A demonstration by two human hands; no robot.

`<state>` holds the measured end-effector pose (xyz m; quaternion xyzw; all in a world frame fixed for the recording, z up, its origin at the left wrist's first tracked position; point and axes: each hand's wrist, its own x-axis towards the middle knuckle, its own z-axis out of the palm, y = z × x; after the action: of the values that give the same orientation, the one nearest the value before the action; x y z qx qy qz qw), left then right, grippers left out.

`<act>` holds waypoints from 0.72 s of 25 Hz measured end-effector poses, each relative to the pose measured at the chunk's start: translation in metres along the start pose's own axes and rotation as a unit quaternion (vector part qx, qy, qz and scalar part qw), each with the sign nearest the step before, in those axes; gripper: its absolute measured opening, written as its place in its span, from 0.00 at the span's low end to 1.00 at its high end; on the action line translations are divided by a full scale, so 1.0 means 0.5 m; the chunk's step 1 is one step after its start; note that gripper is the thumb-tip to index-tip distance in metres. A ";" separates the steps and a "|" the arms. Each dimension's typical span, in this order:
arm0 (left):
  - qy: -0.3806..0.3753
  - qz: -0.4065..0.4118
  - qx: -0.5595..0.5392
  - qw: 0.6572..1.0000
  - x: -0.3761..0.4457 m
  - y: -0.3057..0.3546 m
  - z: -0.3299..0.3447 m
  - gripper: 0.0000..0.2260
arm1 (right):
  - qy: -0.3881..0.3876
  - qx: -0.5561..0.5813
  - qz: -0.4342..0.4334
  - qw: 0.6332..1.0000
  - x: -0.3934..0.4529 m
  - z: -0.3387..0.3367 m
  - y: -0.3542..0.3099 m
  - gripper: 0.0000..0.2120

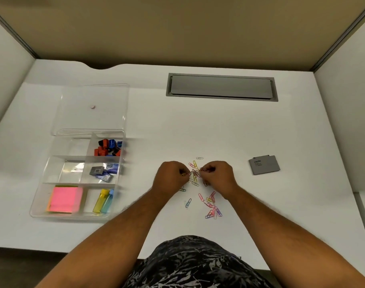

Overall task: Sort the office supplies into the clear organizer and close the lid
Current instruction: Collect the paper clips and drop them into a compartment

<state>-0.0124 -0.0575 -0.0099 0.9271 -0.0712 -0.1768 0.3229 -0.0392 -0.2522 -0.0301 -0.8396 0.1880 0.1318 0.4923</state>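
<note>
Pinching thin looped wire paper clips (195, 175): left hand (171, 175) & right hand (217, 173), fingers curled.

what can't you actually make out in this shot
- Head view: how many paper clips each hand grips; the curled fingers of the left hand and right hand hide them.
- Head view: the print on the grey box is too small to read.
- Head view: the items in the clear organizer middle right compartment are blurred behind glare.
</note>
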 end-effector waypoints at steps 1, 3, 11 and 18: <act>0.015 -0.002 -0.024 1.000 -0.010 -0.005 -0.015 0.04 | -0.004 0.095 0.040 0.995 -0.011 0.001 -0.014 0.01; 0.055 -0.006 -0.065 0.996 -0.029 -0.018 -0.053 0.03 | -0.028 0.227 0.079 0.970 -0.032 0.014 -0.058 0.02; 0.164 -0.055 -0.165 0.971 -0.134 -0.166 -0.264 0.03 | -0.149 0.302 0.027 0.941 -0.071 0.201 -0.300 0.04; 0.223 -0.119 -0.160 0.954 -0.187 -0.396 -0.480 0.01 | -0.204 0.227 0.007 0.952 -0.071 0.460 -0.469 0.04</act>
<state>-0.0060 0.2577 0.0681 0.8810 0.1422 -0.0119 0.4511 0.0252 0.0600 0.0559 -0.6594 0.1143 0.2580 0.6968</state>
